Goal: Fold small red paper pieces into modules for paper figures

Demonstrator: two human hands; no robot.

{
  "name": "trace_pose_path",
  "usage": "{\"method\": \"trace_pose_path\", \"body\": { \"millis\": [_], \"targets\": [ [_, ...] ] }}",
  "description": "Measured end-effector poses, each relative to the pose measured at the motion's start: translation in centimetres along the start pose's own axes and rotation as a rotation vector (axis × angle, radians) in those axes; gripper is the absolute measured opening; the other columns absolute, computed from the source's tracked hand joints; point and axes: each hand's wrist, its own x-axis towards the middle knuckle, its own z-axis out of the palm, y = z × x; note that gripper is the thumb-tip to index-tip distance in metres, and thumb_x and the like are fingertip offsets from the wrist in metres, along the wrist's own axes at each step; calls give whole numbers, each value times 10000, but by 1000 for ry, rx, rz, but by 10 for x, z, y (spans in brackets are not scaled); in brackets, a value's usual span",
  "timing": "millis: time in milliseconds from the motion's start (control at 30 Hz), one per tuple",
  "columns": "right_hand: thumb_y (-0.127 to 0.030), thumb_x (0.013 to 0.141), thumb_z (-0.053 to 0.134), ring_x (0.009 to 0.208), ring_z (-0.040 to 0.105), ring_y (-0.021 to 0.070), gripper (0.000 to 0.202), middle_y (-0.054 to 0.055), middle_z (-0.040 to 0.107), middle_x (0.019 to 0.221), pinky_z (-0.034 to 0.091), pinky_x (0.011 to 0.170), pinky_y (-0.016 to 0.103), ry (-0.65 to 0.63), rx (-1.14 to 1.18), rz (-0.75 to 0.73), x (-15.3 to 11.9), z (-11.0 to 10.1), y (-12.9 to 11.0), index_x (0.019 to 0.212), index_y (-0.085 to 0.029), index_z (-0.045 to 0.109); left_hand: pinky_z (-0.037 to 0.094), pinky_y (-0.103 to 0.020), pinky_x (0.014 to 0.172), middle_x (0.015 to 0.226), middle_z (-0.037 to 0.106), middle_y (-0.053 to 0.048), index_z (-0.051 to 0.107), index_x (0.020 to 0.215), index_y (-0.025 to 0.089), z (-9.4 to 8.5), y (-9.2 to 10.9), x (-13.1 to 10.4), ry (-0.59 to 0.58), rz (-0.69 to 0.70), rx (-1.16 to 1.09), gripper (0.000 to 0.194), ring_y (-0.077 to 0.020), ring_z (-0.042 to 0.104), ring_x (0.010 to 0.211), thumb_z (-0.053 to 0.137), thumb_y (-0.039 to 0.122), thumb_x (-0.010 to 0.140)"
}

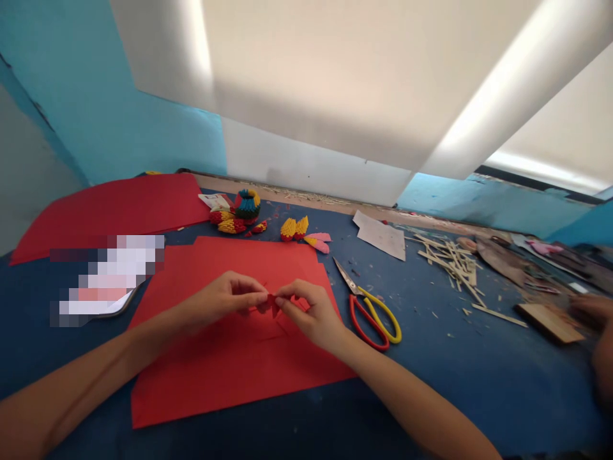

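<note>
Between my two hands is a small piece of red paper, pinched from both sides above a large red paper sheet. My left hand grips its left end between thumb and forefinger. The fingertips of my right hand close on its right side. The piece's exact shape is hard to make out against the red sheet. Thin red slivers lie on the sheet under my hands. Right of the sheet rest scissors with one red and one yellow handle, blades pointing away.
Folded-paper pieces and a blue-green paper ring lie behind the sheet. More red paper is at back left, near a pixelated object. White paper, thin sticks and a wooden block by another person's hand are right.
</note>
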Motion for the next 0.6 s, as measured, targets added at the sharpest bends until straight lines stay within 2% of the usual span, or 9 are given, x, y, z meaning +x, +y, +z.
{"method": "trace_pose_path", "body": {
  "millis": [400,600],
  "targets": [
    [-175,841,565,691,606,114,108,12,658,736,468,658,227,-41,-39,8,-2,0,-1,812,-181,668,465,-225,625,755,709,-50,735,804,181,1,4,-2,-18,5,49,235,-166,629,719,644,393,763],
    [-160,844,560,695,597,111,108,14,653,750,462,669,228,-45,-48,-2,-1,-2,-2,827,-176,666,437,-162,571,793,722,-23,722,800,167,2,8,-5,-25,-13,-6,304,-124,625,698,518,384,858]
  ]
}}
